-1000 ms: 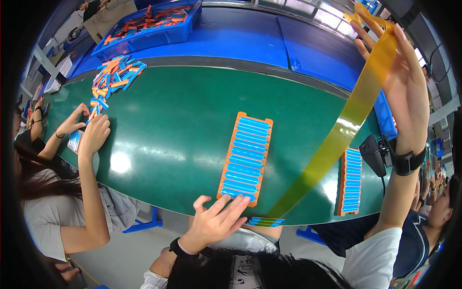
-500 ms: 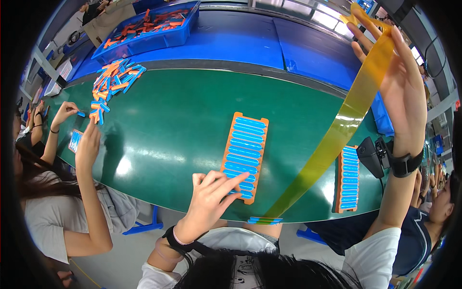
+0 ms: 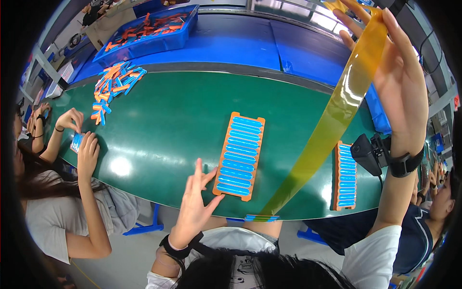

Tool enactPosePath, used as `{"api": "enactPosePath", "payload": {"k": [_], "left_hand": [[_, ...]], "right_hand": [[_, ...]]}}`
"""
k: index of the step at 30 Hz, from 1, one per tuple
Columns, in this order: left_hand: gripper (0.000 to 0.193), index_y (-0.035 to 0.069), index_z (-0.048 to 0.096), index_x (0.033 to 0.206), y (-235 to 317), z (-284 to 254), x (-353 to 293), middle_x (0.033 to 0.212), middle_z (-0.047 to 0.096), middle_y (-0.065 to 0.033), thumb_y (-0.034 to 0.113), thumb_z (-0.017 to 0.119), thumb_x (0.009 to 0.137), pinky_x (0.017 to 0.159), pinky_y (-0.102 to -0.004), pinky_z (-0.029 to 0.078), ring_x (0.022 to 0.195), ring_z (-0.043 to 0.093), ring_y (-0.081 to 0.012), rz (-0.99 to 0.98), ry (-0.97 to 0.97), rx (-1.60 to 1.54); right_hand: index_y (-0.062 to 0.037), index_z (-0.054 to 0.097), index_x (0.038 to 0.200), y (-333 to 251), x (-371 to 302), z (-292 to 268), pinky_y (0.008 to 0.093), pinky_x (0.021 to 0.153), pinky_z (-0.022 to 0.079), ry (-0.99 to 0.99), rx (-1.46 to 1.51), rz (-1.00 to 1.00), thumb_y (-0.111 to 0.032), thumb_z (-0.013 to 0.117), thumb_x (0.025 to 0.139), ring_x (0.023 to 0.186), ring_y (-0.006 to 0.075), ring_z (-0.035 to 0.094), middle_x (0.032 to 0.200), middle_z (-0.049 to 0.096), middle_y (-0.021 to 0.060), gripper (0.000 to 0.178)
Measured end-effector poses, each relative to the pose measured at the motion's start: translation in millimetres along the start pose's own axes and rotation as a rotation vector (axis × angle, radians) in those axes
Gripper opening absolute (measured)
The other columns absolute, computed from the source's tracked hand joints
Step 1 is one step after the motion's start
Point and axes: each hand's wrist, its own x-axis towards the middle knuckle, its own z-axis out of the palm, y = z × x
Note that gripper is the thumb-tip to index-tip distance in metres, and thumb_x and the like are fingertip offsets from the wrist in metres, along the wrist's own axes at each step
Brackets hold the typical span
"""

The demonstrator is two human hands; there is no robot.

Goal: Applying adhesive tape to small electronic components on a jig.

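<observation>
A translucent amber strip of tape (image 3: 323, 132) slants up from the table's near edge to my raised right hand (image 3: 402, 84). The fingers of that hand are closed on its upper end. At its lower end the tape lies over blue pieces (image 3: 250, 218) at the table rim. An orange tray (image 3: 222, 169) with a row of blue strip-shaped pieces (image 3: 239, 157) lies in front of me, slightly tilted. Spread fingers of my left hand (image 3: 191, 204) are beside its near left side, the thumb at its lower corner; whether they touch it I cannot tell.
A second filled orange tray (image 3: 337, 185) lies to the right, by my right forearm. Far left are a heap of orange and blue pieces (image 3: 113, 86) and a blue bin (image 3: 144, 52) of similar parts. A co-worker's hands (image 3: 86, 154) work at a small tray on the left.
My left hand has moved left off the blue pieces to the tray's side, its fingers spreading. The tray sits slightly farther left. My right hand has shifted slightly up and left with the tape.
</observation>
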Motion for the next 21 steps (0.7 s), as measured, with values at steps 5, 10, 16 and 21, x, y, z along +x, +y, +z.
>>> {"api": "enactPosePath", "payload": {"k": [5,10,16,21], "left_hand": [[0.085,-0.005,0.015,0.131,-1.4,15.6,-6.7,0.106,0.057,-0.0125,0.002,0.067,0.064,0.073,-0.0319,0.045,0.088,0.052,-0.0252,0.045,0.127,-0.087],[0.085,-0.007,0.015,0.130,18.0,31.3,-25.2,0.106,0.056,-0.0132,0.002,0.068,0.064,0.077,-0.0322,0.044,0.091,0.051,-0.0258,-0.030,0.163,-0.122],[0.085,-0.002,0.026,0.128,28.6,11.5,-30.7,0.110,0.052,-0.0149,0.014,0.074,0.060,0.073,-0.0273,0.039,0.099,0.048,-0.0202,0.164,0.145,-0.211],[0.083,-0.001,0.032,0.125,44.0,33.5,-48.7,0.109,0.049,-0.0142,0.021,0.077,0.059,0.073,-0.0322,0.042,0.085,0.052,-0.0211,0.046,-0.082,-0.289]], "right_hand": [[0.0011,0.048,0.110,3.8,3.4,27.6,0.0346,0.091,0.038,-0.075,0.013,-0.063,-0.020,0.046,0.087,0.106,0.0258,0.046,0.116,0.046,0.0149,0.031],[0.0017,0.051,0.106,-0.9,7.0,41.7,0.0320,0.088,0.039,-0.167,0.035,-0.123,-0.017,0.049,0.086,0.101,0.0218,0.049,0.109,0.051,0.0123,0.028],[0.0025,0.054,0.101,1.2,12.3,71.8,0.0288,0.083,0.041,-0.279,0.045,-0.194,-0.014,0.052,0.084,0.094,0.0171,0.052,0.101,0.057,0.0093,0.024],[0.0023,0.054,0.102,7.7,24.4,78.2,0.0264,0.083,0.040,-0.237,0.094,-0.095,-0.012,0.053,0.083,0.096,0.0154,0.051,0.102,0.056,0.0089,0.024]]}}
